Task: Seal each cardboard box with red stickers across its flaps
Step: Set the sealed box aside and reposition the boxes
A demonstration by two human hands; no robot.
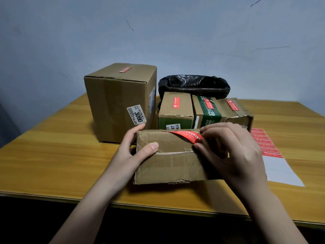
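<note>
Both hands work the near cardboard box (168, 155): left hand (135, 148) grips its 9 o'clock end, right hand (228, 148) pinches a red sticker (188, 135) across the top edge. Next, probably: smooth it flat. Sticker sheet (270, 150) lies at 3 o'clock; four stickered boxes (175, 110) stand at 12.

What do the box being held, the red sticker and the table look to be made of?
Box: brown corrugated cardboard, matte; a torn lower edge shows the fluting, and glossy clear tape crosses it. Red sticker: likely thin paper or film, slightly shiny, bending over the edge. Table: yellowish wood-grain surface, smooth, possibly laminate.
</note>
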